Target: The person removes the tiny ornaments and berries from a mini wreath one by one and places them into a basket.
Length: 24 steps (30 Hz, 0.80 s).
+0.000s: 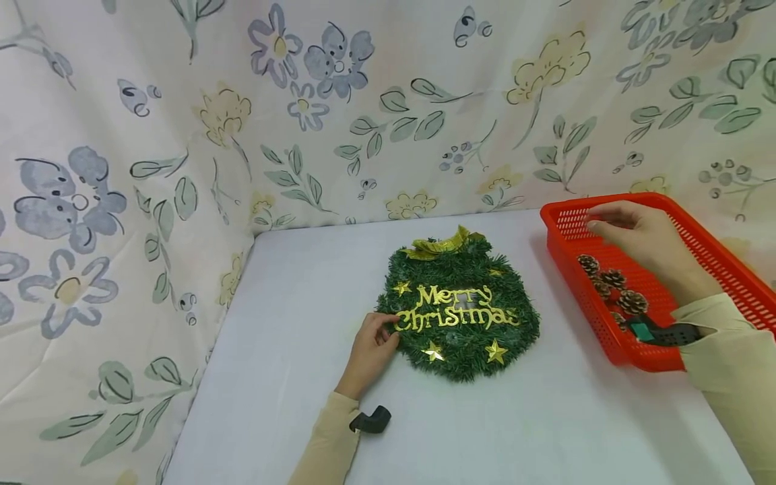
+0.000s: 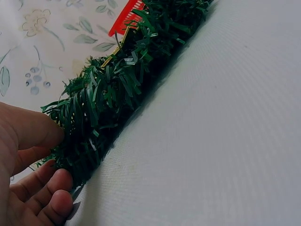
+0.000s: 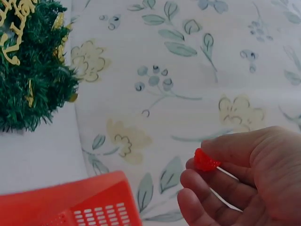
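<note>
A green tinsel wreath (image 1: 461, 340) with gold "Merry Christmas" lettering, gold stars and a gold bow (image 1: 439, 244) lies flat in the middle of the white table. My left hand (image 1: 388, 330) grips its left edge, thumb on top and fingers curled at the rim of the wreath (image 2: 117, 89). My right hand (image 1: 597, 223) hovers over the far end of a red mesh basket (image 1: 642, 357). In the right wrist view its fingertips (image 3: 197, 181) pinch a small red berry (image 3: 205, 160) on a thin white stem.
Several pine cones (image 1: 613, 277) lie inside the basket, which stands at the table's right side. A floral cloth (image 1: 182, 135) hangs behind and to the left of the table (image 1: 291, 323). The wreath (image 3: 33, 89) and the basket's corner (image 3: 89, 202) show in the right wrist view.
</note>
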Available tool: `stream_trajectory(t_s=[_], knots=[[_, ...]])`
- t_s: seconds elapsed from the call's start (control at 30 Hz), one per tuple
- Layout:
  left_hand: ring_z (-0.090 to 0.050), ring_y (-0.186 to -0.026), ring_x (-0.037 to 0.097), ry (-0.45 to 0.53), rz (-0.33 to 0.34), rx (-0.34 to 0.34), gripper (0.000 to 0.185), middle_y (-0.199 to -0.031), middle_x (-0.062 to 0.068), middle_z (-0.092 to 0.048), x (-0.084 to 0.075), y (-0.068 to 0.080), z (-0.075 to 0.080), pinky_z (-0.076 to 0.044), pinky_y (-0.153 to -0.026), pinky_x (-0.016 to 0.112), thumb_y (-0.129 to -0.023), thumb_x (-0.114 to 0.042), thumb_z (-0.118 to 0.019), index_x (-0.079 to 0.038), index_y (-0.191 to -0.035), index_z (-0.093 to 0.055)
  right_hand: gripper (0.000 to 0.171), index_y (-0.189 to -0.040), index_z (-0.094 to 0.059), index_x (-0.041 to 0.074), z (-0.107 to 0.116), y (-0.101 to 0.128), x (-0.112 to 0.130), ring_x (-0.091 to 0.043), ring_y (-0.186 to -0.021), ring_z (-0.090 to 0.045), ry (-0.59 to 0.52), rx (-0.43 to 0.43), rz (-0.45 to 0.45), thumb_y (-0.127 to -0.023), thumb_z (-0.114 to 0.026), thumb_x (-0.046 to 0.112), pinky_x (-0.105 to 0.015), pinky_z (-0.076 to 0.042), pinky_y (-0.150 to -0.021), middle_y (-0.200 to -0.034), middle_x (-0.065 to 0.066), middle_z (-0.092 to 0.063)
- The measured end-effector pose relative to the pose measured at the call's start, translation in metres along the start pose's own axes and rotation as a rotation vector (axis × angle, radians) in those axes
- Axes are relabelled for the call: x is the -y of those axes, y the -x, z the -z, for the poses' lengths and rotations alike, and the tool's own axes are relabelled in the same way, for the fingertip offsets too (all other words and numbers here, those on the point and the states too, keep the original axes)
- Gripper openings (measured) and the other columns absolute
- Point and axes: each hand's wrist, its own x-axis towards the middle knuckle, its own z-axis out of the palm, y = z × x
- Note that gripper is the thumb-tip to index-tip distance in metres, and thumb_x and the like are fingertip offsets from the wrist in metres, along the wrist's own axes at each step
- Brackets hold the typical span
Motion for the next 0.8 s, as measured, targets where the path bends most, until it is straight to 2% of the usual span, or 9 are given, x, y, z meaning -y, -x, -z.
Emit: stream_trajectory(t_s=[0.23, 0.43, 0.5, 0.63, 0.73, 0.8], knots=[[-0.045, -0.076, 0.011, 0.03, 0.019, -0.007, 0.029, -0.116, 0.008, -0.055, -0.004, 0.001, 0.0, -0.039, -0.065, 0.021, -0.098, -0.009, -0.064, -0.014, -0.127, -0.066, 0.06, -0.142, -0.054, 0.022, 0.006, -0.005, -0.016, 0.004, -0.091, -0.057, -0.049, 0.01, -0.044, -0.096, -0.058, 0.06, -0.026, -0.045, -0.081, -0.106, 0.031, -0.055], [-0.046, -0.077, 0.011, 0.022, 0.014, -0.014, 0.029, -0.119, 0.008, -0.056, -0.005, 0.001, 0.001, -0.039, -0.066, 0.02, -0.098, -0.008, -0.064, -0.014, -0.126, -0.067, 0.053, -0.139, -0.056, 0.028, 0.012, -0.008, -0.027, 0.008, -0.086, -0.057, -0.061, -0.001, -0.052, -0.096, -0.059, 0.058, -0.019, -0.047, -0.074, -0.1, 0.037, -0.054], [-0.046, -0.077, 0.012, 0.024, 0.014, -0.016, 0.029, -0.119, 0.009, -0.056, -0.004, 0.0, 0.001, -0.038, -0.066, 0.02, -0.098, -0.008, -0.065, -0.014, -0.126, -0.067, 0.052, -0.137, -0.057, 0.027, 0.014, -0.008, -0.03, 0.008, -0.085, -0.056, -0.052, -0.006, -0.052, -0.096, -0.059, 0.058, -0.017, -0.048, -0.071, -0.096, 0.039, -0.054], [-0.045, -0.077, 0.013, 0.041, 0.013, -0.016, 0.028, -0.119, 0.009, -0.056, -0.003, 0.0, 0.0, -0.038, -0.066, 0.02, -0.098, -0.008, -0.065, -0.015, -0.125, -0.067, 0.057, -0.139, -0.057, 0.02, 0.015, -0.009, -0.037, 0.005, -0.083, -0.055, -0.017, -0.009, -0.068, -0.096, -0.058, 0.059, -0.021, -0.049, -0.07, -0.091, 0.04, -0.051], [-0.045, -0.077, 0.013, 0.04, 0.015, -0.013, 0.028, -0.118, 0.009, -0.056, -0.002, 0.0, 0.0, -0.038, -0.066, 0.021, -0.098, -0.009, -0.065, -0.015, -0.126, -0.067, 0.067, -0.142, -0.054, 0.015, 0.016, -0.011, -0.043, -0.001, -0.086, -0.055, 0.017, -0.002, -0.086, -0.095, -0.056, 0.063, -0.025, -0.049, -0.072, -0.097, 0.033, -0.051], [-0.045, -0.076, 0.013, 0.033, 0.015, -0.01, 0.029, -0.117, 0.009, -0.056, -0.002, 0.0, 0.0, -0.038, -0.065, 0.02, -0.098, -0.009, -0.065, -0.015, -0.126, -0.067, 0.072, -0.145, -0.051, 0.014, 0.016, -0.012, -0.046, -0.008, -0.091, -0.056, 0.04, 0.011, -0.098, -0.095, -0.053, 0.065, -0.028, -0.048, -0.073, -0.111, 0.018, -0.058]])
